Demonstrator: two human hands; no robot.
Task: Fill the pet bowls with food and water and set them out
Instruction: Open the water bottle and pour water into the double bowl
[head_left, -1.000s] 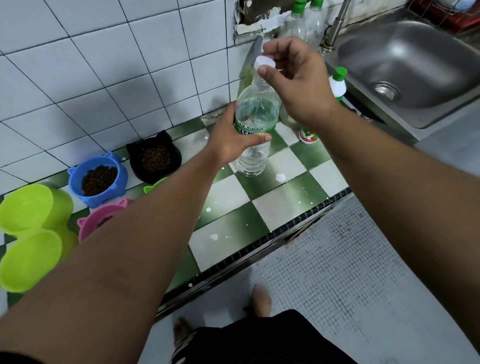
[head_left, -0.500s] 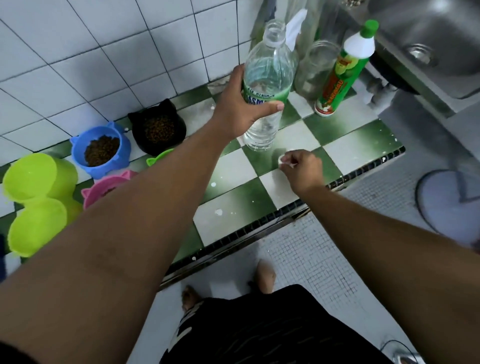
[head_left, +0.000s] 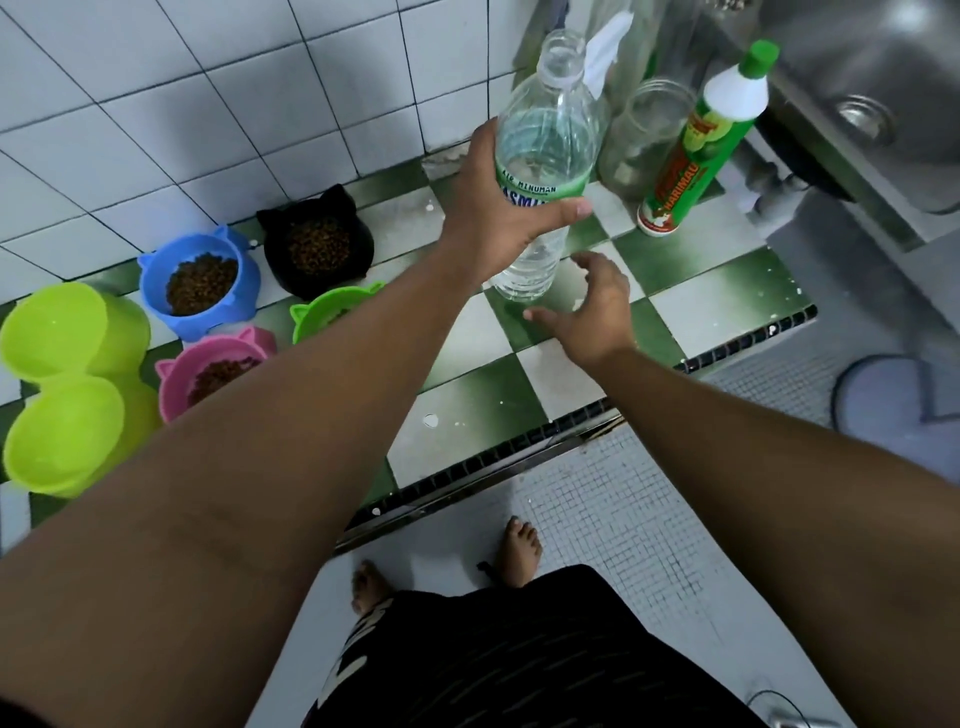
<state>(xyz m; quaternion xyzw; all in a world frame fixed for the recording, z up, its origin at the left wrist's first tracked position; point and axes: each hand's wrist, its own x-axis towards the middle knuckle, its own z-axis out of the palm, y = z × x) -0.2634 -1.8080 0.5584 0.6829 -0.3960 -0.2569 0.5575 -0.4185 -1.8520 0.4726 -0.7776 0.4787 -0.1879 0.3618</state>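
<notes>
**Left hand** (head_left: 498, 218) clamps round the label of the uncapped bottle (head_left: 550, 130), held near upright by the counter's (head_left: 467, 395) back edge, probably steadied for a pour. **Right hand** (head_left: 592, 312) hovers just beside the bottle's base, fingers apart and holding nothing. Blue bowl (head_left: 228, 317), black bowl (head_left: 322, 283) and pink bowl (head_left: 176, 374) hold kibble. The double bowl (head_left: 62, 415) at the left edge is dry and is likely where the water goes. The left forearm hides most of a green bowl (head_left: 311, 322). Jar (head_left: 639, 140) and detergent (head_left: 696, 150) crowd the sink (head_left: 872, 62) side.
</notes>
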